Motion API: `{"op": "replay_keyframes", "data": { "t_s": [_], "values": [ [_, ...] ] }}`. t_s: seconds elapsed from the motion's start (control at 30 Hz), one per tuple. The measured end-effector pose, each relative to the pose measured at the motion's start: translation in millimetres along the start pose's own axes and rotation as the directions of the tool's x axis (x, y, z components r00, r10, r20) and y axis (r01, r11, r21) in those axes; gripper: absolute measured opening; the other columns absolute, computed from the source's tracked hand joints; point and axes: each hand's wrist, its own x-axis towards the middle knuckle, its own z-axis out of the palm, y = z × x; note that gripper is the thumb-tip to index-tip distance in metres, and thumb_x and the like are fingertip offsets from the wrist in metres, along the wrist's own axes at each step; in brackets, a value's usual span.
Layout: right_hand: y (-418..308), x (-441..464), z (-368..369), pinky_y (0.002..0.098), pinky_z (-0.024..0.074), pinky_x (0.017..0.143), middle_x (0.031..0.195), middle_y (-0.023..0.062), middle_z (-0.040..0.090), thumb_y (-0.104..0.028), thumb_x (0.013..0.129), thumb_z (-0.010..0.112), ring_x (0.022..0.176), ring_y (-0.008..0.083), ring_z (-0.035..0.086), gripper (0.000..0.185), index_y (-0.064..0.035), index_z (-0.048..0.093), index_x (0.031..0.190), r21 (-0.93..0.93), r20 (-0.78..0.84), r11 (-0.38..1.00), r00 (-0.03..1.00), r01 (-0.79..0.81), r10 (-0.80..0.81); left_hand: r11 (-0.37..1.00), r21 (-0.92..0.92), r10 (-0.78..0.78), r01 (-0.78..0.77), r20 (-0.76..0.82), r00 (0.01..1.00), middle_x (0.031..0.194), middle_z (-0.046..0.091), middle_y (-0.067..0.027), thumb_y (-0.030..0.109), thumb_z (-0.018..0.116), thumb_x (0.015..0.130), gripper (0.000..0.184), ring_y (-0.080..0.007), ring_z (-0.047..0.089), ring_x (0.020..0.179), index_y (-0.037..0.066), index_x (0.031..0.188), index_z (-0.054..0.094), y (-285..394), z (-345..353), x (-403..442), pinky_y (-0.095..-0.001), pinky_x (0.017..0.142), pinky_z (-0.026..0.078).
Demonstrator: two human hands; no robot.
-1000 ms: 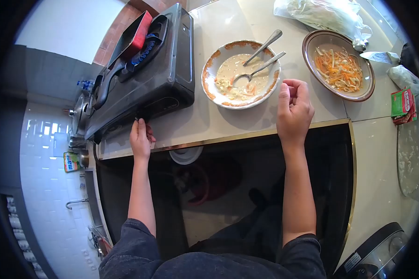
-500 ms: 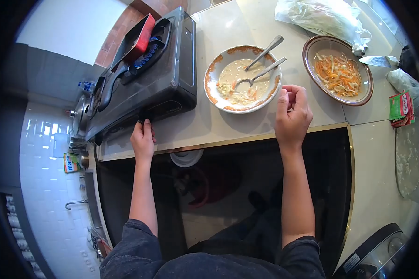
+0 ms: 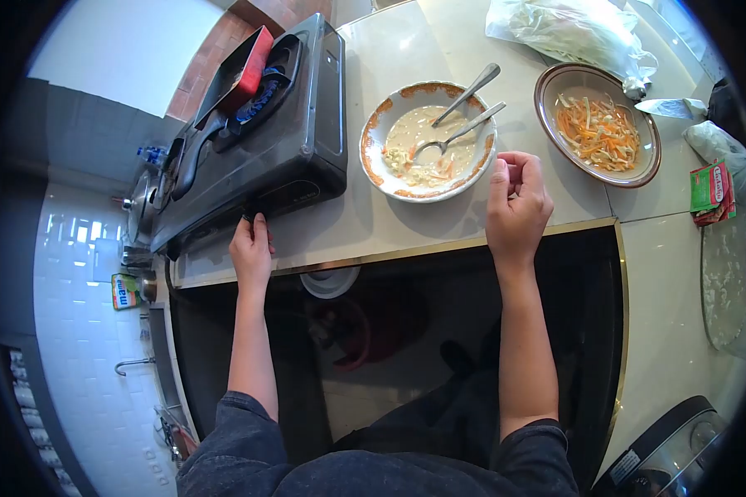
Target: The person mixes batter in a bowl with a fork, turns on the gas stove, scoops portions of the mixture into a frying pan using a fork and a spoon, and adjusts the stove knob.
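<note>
My left hand [image 3: 252, 244] pinches the control knob [image 3: 247, 218] on the front of the black gas stove [image 3: 294, 157]. A red rectangular pan [image 3: 253, 73] sits over the burner, where a blue flame [image 3: 257, 103] shows. My right hand [image 3: 518, 199] hovers at the counter's front edge with its fingers curled, and no object shows in it. Just left of it stands a white bowl with an orange-patterned rim [image 3: 373, 157], holding pale batter with shredded vegetables. A spoon [image 3: 472, 91] and a fork [image 3: 464, 132] lean in that bowl.
A brown-rimmed bowl [image 3: 547, 124] of shredded carrot and cabbage stands right, near a knife [image 3: 671, 108] and a plastic bag [image 3: 568, 33]. Seasoning sachets [image 3: 711, 192] and a glass cutting board [image 3: 725, 290] lie far right. The counter's gold edge [image 3: 423, 250] runs before me.
The view has shifted very slightly. Both hands keep their places, the left at the stove knob and the right beside the batter bowl.
</note>
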Motion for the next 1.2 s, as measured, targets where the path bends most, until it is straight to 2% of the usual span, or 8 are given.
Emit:
{"op": "replay_keyframes", "data": {
  "t_s": [1.2],
  "values": [
    [-1.7, -0.3, -1.1, 0.0286, 0.0428, 0.049, 0.061, 0.0067, 0.054, -0.011, 0.082, 0.052, 0.05, 0.015, 0.051, 0.009, -0.0024, 0.053, 0.084, 0.011, 0.016, 1.0, 1.0, -0.001, 0.0, 0.998, 0.064, 0.022, -0.023, 0.013, 1.0, 0.056, 0.051, -0.0053, 0.024, 0.047, 0.089, 0.029, -0.0103, 0.049, 0.046, 0.0, 0.073, 0.05, 1.2, -0.8, 0.6, -0.0246, 0.044, 0.039]
  ]
}}
